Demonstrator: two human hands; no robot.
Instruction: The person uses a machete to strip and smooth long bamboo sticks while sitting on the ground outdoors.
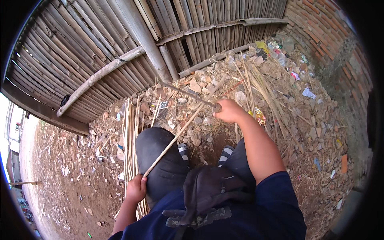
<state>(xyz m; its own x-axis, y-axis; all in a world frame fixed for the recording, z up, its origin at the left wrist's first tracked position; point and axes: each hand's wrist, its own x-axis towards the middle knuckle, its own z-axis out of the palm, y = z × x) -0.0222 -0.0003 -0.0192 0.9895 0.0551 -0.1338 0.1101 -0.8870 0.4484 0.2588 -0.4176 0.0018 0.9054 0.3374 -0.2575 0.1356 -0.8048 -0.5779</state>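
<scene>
My left hand (136,189) is closed around the near end of a long, thin bamboo strip (172,143), beside my left knee. The strip slants up and away to the right, passing over that knee toward the rubble. In my right hand (229,111) is the short handle of a knife with a long, narrow dark blade (186,93). The blade points to the far left and crosses the strip near the handle. Whether the two touch there I cannot tell. My fingers hide part of the handle.
A bundle of pale bamboo strips (130,140) lies along my left leg. More split strips (262,90) lie on the right among stones and litter. Ahead stands a bamboo fence (100,44) with a thick post (146,42); a brick wall (320,32) rises at the right.
</scene>
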